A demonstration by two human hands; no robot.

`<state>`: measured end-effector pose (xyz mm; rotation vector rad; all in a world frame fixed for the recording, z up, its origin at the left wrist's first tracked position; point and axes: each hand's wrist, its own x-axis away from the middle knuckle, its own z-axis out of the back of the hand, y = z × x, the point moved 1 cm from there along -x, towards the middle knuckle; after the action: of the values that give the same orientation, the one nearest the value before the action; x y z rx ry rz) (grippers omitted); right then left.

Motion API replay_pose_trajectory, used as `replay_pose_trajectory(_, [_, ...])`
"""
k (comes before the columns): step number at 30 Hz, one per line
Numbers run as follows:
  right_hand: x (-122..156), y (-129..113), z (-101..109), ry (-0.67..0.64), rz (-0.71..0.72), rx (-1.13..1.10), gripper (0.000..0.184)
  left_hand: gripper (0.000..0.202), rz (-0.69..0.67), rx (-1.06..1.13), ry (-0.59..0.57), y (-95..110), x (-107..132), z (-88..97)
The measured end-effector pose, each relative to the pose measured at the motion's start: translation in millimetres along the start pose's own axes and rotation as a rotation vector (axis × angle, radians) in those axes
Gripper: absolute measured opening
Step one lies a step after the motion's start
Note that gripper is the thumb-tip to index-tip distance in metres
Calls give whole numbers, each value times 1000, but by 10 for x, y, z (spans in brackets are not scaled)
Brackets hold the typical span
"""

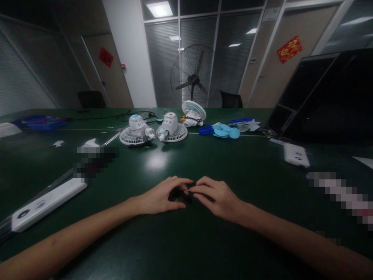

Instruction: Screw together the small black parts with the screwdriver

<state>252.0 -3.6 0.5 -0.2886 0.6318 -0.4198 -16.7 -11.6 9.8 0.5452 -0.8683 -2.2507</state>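
Observation:
Both of my hands rest on the dark green table, fingertips meeting at its middle. My left hand is curled, its fingers closed round a small dark object that I cannot make out. My right hand is pinched on the same dark thing from the right side. Farther back, three small white desk fans lie on the table: one face down at left, one face down in the middle, one tilted behind. Light blue fan blades lie to their right.
A white flat device lies at the left, another at the right. A black case or monitor stands at the right edge. Blue gloves, cables and a blue tray lie at the back. A large floor fan stands behind the table.

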Motion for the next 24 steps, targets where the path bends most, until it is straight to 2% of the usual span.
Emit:
replay_pose_trajectory(2, [1,4,-5,12,7,20,24,64,-32,8,-54,-5,28,52])
replay_pose_trajectory(6, [-2,6,-9,21,19,53,24,27,-88,-35,-101,-52,48,105])
replay_pose_trajectory(10, [-11,-7,9,27,19,38,24,21,-117,-48,-105,-135,32,112])
replay_pose_trajectory(13, [-14,-18,26,19,6,23,25,21,-106,-79,-64,-291,13,238])
replay_pose_trajectory(15, [-13,-23,31,13,-1,16,25,21,-70,-118,-2,-489,19,424])
replay_pose_trajectory(18, [-10,-27,32,12,-3,-6,25,25,35,-226,152,-926,106,816])
replay_pose_trajectory(21, [-10,-29,30,2,-5,-38,26,32,206,-353,365,-1405,299,1219])
replay_pose_trajectory(24, [-10,-29,32,-3,-13,-35,26,43,330,-441,534,-1737,505,1484])
